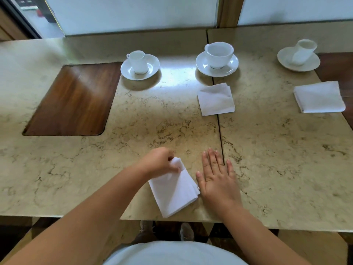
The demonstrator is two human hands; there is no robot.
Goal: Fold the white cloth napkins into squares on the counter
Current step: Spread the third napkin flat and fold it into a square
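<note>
A white cloth napkin (pixel 174 192) lies folded near the front edge of the marble counter (pixel 133 121). My left hand (pixel 158 161) pinches its far corner and lifts that corner off the surface. My right hand (pixel 217 178) lies flat, fingers spread, on the counter just right of the napkin, its thumb side touching the napkin's edge. Two more white napkins lie folded into squares farther back: one in the middle (pixel 215 99), one at the right (pixel 319 96).
Three white cups on saucers stand along the back: left (pixel 139 64), middle (pixel 217 58), right (pixel 299 55). A dark wooden inset (pixel 74 100) lies at the left, another at the far right. A seam runs between the two counter slabs.
</note>
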